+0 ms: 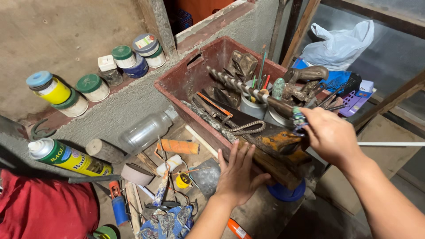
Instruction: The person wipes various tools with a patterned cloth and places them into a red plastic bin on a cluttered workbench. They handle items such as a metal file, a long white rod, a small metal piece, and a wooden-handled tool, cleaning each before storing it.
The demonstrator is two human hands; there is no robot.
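While both hands work at the red-brown crate, its jumble of old tools is being steadied and picked through.

Because the crate sits tilted on a blue tub, the left hand presses flat and open-fingered against its near wall, apparently bracing it so nothing slides. The right hand closes its fingers around a small beaded or knotted bundle at the crate's rim, beside the handle end of a long twisted auger bit that lies slanted across the tools. Outside the crate, a clear plastic bottle leans against the concrete ledge, and a green-and-yellow spray can lies on its side nearby.
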